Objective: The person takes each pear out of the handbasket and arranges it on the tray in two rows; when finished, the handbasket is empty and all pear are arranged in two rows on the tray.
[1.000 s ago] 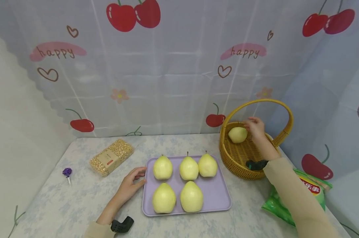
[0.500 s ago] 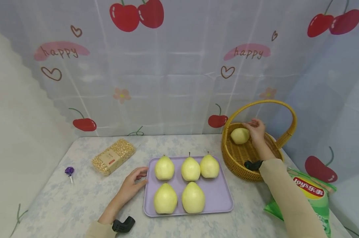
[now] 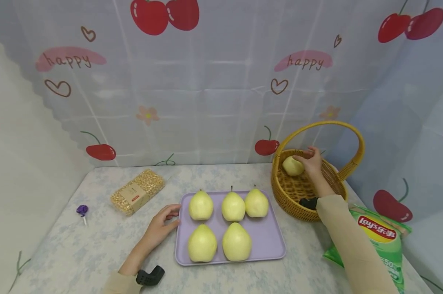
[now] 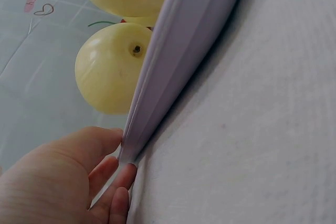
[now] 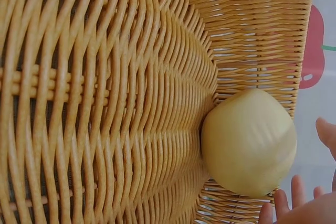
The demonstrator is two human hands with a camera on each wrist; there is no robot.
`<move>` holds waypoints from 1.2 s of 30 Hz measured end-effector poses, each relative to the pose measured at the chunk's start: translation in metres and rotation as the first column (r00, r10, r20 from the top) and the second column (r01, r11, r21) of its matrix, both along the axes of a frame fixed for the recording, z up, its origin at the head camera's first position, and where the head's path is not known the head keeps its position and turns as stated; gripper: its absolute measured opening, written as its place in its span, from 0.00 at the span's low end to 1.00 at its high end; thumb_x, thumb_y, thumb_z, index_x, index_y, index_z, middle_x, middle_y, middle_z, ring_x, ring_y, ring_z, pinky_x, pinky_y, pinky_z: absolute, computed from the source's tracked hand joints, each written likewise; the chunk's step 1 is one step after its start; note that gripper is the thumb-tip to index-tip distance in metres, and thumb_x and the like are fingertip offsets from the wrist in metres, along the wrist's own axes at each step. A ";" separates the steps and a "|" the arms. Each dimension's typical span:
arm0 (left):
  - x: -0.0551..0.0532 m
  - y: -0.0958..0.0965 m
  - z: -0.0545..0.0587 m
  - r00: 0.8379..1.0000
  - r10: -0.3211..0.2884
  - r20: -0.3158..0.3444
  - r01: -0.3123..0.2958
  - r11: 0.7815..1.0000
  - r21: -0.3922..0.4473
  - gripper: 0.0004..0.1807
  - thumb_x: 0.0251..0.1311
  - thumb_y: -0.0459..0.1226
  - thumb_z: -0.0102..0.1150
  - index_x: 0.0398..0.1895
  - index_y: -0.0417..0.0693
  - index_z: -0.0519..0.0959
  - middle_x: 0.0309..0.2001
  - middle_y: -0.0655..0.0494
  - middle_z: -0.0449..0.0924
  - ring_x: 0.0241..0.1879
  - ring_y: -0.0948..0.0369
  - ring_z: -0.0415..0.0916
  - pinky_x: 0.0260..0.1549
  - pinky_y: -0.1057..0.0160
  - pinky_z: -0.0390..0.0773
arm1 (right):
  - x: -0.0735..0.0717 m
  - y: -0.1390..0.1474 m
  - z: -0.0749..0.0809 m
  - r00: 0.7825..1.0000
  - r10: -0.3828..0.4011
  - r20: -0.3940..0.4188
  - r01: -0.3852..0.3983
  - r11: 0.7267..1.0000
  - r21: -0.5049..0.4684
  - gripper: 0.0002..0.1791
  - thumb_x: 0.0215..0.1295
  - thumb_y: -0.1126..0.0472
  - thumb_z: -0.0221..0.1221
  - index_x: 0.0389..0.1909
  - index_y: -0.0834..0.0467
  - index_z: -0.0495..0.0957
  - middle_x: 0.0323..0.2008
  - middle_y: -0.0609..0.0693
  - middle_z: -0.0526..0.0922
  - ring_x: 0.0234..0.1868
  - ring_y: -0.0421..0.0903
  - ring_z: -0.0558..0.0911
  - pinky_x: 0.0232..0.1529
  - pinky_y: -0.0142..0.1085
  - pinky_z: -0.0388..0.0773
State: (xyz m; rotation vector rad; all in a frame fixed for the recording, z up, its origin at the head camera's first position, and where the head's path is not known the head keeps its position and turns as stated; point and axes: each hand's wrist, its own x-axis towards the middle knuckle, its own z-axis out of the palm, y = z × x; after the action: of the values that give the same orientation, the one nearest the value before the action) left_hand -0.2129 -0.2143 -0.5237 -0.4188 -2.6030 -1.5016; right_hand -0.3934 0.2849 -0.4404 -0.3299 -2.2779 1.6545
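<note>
My left hand [image 3: 160,229] rests at the left edge of a lilac tray [image 3: 267,245]. In the left wrist view its thumb [image 4: 113,139] touches the tray's rim, with the other fingers loosely bent beside the edge. Several yellow-green pears stand on the tray, among them a front pear [image 3: 237,242]. Inside the wicker basket [image 3: 298,194], at its back left, lies another pear [image 3: 292,166]. My right hand [image 3: 312,162] reaches over that pear from the right. The right wrist view shows its thumb [image 5: 326,135] apart from the fruit and its fingertips close to it.
A tall handle [image 3: 322,123] arches over the basket. Right of it, partly under my right sleeve, lies a green chip bag [image 3: 381,241]. At the left are a pack of yellow kernels [image 3: 138,192] and a purple lollipop [image 3: 82,210]. A printed curtain [image 3: 214,94] hangs behind.
My right hand has moved slightly left, from beside the basket pear to over it, and more of the chip bag shows. The left hand stays at the tray's edge.
</note>
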 end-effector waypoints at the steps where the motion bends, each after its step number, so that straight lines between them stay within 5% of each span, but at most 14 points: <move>1: 0.000 0.000 0.000 1.000 -0.001 0.001 0.001 1.000 -0.002 0.23 0.61 0.39 0.61 0.61 0.47 0.73 0.59 0.51 0.75 0.52 0.58 0.76 0.52 0.66 0.74 | 0.001 0.000 -0.001 1.000 0.004 0.001 -0.004 1.000 0.000 0.42 0.60 0.62 0.63 0.71 0.60 0.52 0.64 0.62 0.64 0.66 0.56 0.64 0.67 0.47 0.63; 21: 0.002 0.001 0.001 1.000 0.005 0.011 -0.005 1.000 0.017 0.23 0.62 0.38 0.60 0.61 0.46 0.72 0.59 0.50 0.75 0.52 0.54 0.76 0.53 0.64 0.74 | -0.004 0.007 -0.016 0.987 0.151 0.061 -0.155 0.986 0.067 0.48 0.60 0.66 0.62 0.73 0.62 0.41 0.68 0.68 0.58 0.69 0.63 0.58 0.69 0.54 0.60; 30: 0.002 0.001 0.001 1.000 0.007 0.013 -0.008 1.000 0.008 0.23 0.62 0.38 0.59 0.60 0.45 0.73 0.58 0.50 0.75 0.52 0.55 0.76 0.52 0.66 0.73 | -0.006 0.009 -0.017 0.939 0.275 0.208 -0.312 0.935 0.171 0.58 0.60 0.61 0.63 0.73 0.62 0.26 0.72 0.71 0.45 0.70 0.69 0.53 0.68 0.59 0.58; 36: 0.003 0.003 0.003 1.000 0.016 0.010 -0.016 1.000 -0.002 0.23 0.62 0.37 0.59 0.61 0.45 0.72 0.58 0.49 0.75 0.52 0.54 0.76 0.53 0.64 0.74 | -0.005 0.008 -0.018 0.942 0.270 0.202 -0.309 0.931 0.195 0.60 0.58 0.62 0.65 0.73 0.62 0.25 0.71 0.73 0.44 0.70 0.69 0.52 0.68 0.59 0.58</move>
State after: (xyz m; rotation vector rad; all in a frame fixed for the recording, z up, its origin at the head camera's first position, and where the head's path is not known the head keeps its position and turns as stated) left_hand -0.2101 -0.2114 -0.5210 -0.3904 -2.6085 -1.5004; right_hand -0.3988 0.2926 -0.4579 -0.0862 -2.7249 1.5245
